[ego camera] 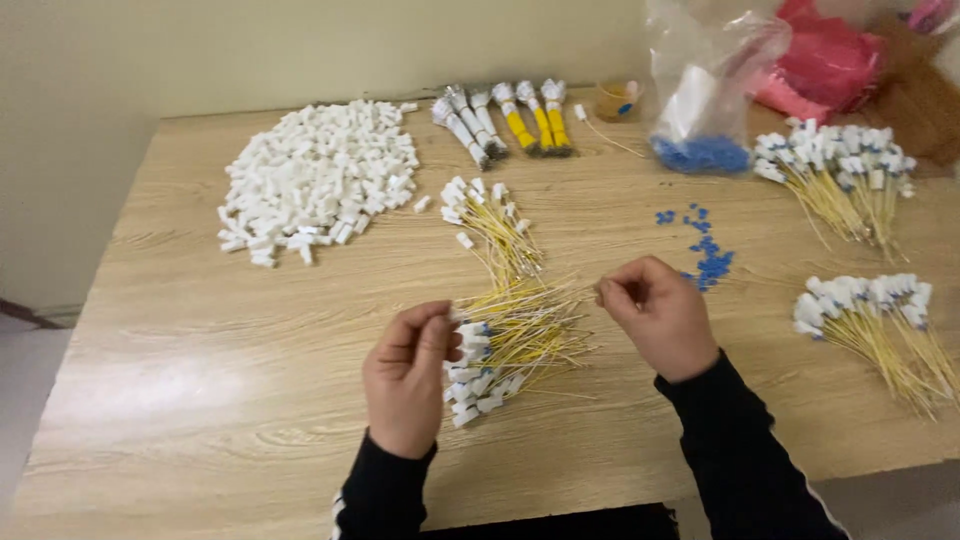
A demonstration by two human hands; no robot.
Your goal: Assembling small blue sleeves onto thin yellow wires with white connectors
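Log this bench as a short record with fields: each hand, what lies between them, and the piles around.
left hand: pinching a white connector at the near bundle of yellow wires
right hand: fingertips pinched together; what the grip holds is too small to tell
loose white caps: heap at far left
blue caps: scattered beyond the right hand
finished bundles: two, at right
clear bag: far side, blue pieces inside
table: light wood

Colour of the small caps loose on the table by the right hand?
Blue; the loose caps lie just beyond the right hand, clearest in the head view.
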